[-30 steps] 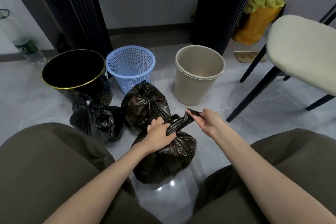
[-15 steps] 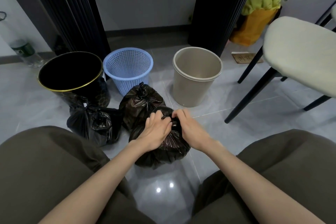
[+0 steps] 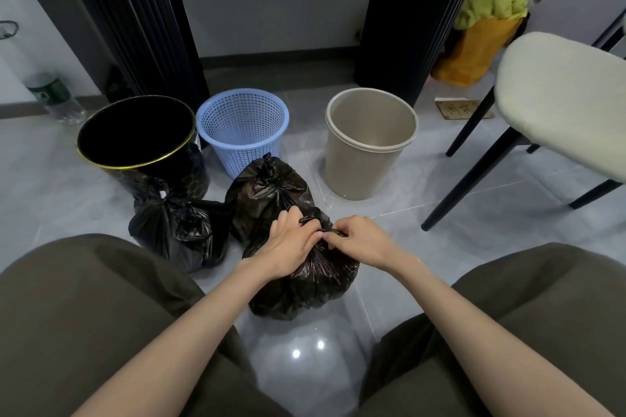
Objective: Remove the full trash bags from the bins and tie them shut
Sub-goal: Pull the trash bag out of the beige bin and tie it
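Grip: left hand (image 3: 291,244) and right hand (image 3: 362,240) both pinch the twisted neck (image 3: 318,225) of the front bag (image 3: 305,288), fingers curled round the black plastic.
Front bag: on the floor (image 3: 423,247), between the person's knees.
Middle bag (image 3: 267,193): knotted, touching the front bag's far side.
Left bag (image 3: 176,230): left of the front bag.
Black bin (image 3: 176,176), blue bin (image 3: 244,152), beige bin (image 3: 359,169): a row beyond the front bag.
Chair (image 3: 559,101): to its right.
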`<state>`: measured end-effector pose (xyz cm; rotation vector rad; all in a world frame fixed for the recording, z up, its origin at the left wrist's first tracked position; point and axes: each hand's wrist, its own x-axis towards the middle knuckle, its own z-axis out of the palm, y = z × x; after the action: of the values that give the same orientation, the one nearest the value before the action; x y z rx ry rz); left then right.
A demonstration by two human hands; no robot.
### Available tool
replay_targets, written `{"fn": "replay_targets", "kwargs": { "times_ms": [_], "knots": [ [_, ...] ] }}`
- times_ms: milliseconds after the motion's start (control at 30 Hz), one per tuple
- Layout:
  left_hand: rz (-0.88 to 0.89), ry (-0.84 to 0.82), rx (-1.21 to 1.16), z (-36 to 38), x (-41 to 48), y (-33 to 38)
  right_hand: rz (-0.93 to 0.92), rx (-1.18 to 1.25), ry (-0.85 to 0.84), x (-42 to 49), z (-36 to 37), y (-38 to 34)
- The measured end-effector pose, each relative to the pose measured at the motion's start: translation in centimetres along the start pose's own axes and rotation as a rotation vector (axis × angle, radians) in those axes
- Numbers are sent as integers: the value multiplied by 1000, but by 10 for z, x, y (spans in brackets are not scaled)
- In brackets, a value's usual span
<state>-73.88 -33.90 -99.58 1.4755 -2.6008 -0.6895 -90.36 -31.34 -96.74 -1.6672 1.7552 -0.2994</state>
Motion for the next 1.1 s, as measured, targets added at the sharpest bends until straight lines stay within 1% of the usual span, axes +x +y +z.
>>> {"fn": "replay_targets", "kwargs": {
  "times_ms": [67,133,167,200,233,267,300,333,400,433,467,567,633,733,800,833,900,1000,1033,1100],
  "knots": [
    [-21,-28,-34,-2,0,1,156,536,-96,1,0,3],
    [-44,-52,-62,-2,1,4,386,1142,-182,3,0,5],
    [-53,-60,-64,-1,2,6,468,1338,-197,3,1,6],
    [-62,-62,-64,1,2,7,507,1431,-191,4,3,7],
    [-72,-57,-67,3,3,9,516,1458,-180,4,6,6],
    [-85,-43,-73,4,3,11,502,1423,-158,3,9,5],
    [-100,-25,-84,6,3,11,475,1326,-113,2,12,3],
    [-112,-7,-94,6,4,12,421,1163,-43,1,15,2],
    [-125,28,-108,7,4,13,226,734,107,-1,19,4],
    [-130,52,-110,7,4,13,125,506,162,-2,20,5],
    [-140,81,-109,7,4,13,64,310,203,-2,20,5],
    [-191,159,-91,6,4,11,26,-125,297,-4,17,4],
    [-209,185,-86,6,4,9,-21,-327,333,-4,17,3],
    [-200,216,-73,10,3,10,-76,-504,387,-5,20,1],
    [-186,247,-54,11,2,12,-86,-552,373,-3,19,3],
    [-181,263,-48,11,2,12,-87,-526,337,-2,18,3],
    [-184,280,-44,10,1,14,-75,-370,247,0,15,2],
    [-232,254,-95,10,3,15,-10,21,176,4,13,0],
    [-259,225,-149,9,3,15,12,106,171,6,14,0],
    [-297,154,-294,7,6,13,37,152,174,8,15,2]
  ]
}}
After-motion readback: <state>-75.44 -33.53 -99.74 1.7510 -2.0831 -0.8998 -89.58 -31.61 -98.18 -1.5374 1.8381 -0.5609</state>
